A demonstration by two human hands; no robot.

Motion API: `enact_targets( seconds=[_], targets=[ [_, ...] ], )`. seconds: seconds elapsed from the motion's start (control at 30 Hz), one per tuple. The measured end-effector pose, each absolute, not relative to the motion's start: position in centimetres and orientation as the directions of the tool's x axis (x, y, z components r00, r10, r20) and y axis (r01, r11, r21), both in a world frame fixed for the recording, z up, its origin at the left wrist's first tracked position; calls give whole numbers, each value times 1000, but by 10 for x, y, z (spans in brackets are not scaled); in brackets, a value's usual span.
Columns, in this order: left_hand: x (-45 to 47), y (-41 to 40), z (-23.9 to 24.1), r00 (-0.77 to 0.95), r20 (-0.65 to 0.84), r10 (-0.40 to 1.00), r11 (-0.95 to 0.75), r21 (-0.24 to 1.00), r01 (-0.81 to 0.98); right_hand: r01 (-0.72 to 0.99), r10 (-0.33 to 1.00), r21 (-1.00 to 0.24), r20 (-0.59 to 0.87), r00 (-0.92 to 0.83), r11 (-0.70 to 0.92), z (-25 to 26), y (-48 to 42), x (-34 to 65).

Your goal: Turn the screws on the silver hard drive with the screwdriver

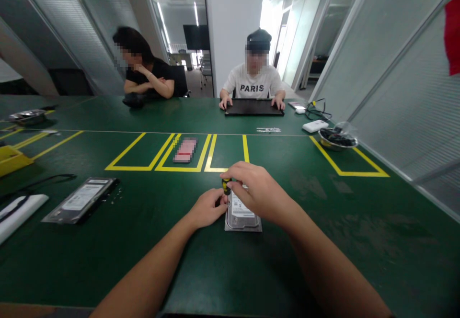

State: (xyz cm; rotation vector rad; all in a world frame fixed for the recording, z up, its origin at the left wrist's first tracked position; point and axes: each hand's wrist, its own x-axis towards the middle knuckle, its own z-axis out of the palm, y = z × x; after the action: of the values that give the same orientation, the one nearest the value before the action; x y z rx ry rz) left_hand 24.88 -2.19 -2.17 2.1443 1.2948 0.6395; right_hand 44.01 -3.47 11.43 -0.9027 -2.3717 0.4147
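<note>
The person's right hand is closed, thumb and fingers pinching the black-and-yellow handle of a screwdriver, which stands roughly upright over the left edge of a hard drive. The left hand is half curled at that same edge, fingertips close to the tool's lower end; whether it grips anything cannot be told. The drive lies flat on the green counter, its white label partly covered and its print too small to read. Well to the left is a second drive, also white-labelled and illegible, with small bright bits beside it. Beyond the yellow tape outlines, a co-worker's white shirt reads "PARIS" in black capitals, above a black panel under both that person's hands.
</note>
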Motion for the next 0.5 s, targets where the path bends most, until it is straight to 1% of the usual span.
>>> enact_targets(
  seconds=[0.13,0.5],
  targets=[
    [249,-21,-21,423,87,902,-369,666,648,472,671,-490,411,-617,733,111,-34,441],
    [250,-21,-18,431,109,896,-377,699,608,525,707,-476,424,-566,706,109,-33,439]
  ],
)
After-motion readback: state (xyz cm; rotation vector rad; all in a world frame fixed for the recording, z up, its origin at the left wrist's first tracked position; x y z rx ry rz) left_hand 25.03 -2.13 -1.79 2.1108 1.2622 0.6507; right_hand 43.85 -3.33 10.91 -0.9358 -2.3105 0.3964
